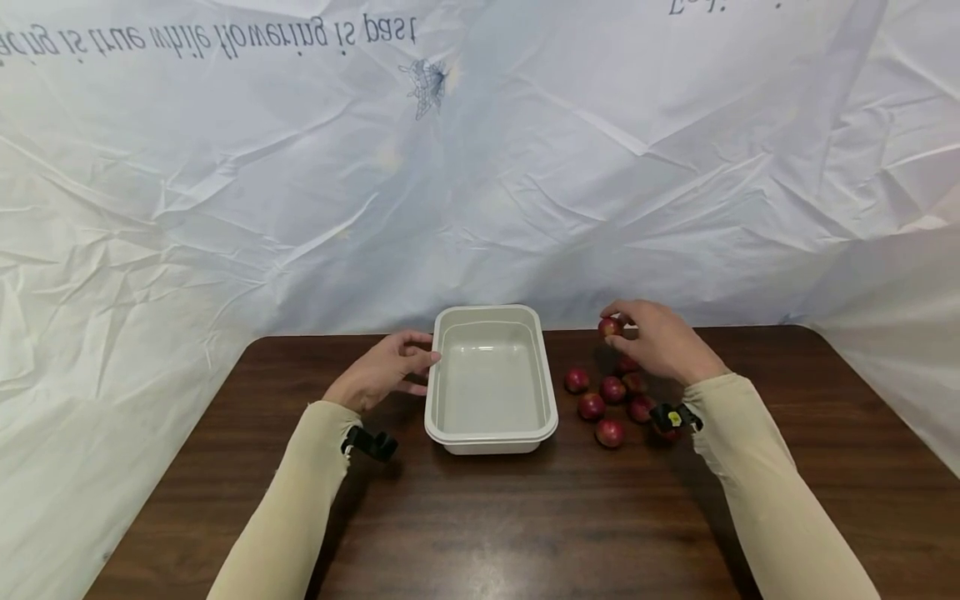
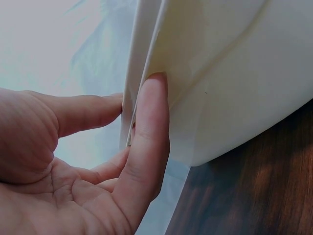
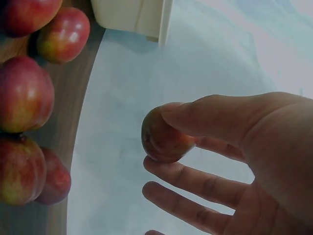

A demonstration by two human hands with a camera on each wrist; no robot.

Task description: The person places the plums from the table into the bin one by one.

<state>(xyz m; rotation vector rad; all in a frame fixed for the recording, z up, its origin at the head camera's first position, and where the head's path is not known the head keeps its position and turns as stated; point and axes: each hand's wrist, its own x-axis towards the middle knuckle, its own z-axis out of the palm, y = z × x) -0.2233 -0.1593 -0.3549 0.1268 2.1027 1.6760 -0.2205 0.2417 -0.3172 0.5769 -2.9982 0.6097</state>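
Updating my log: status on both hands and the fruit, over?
Left hand pinching pale container by edge. Right hand holding one red fruit above table. Nothing seen blocking container.

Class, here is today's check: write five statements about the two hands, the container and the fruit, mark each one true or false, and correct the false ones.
1. The right hand holds a single red fruit. True.
2. The loose fruits lie to the left of the container. False: they lie on the table, to the right of it.
3. The left hand grips the container at its rim. True.
4. Both sleeves are black. False: they are pale beige.
5. The container is round. False: it is roughly rectangular, with rounded corners.
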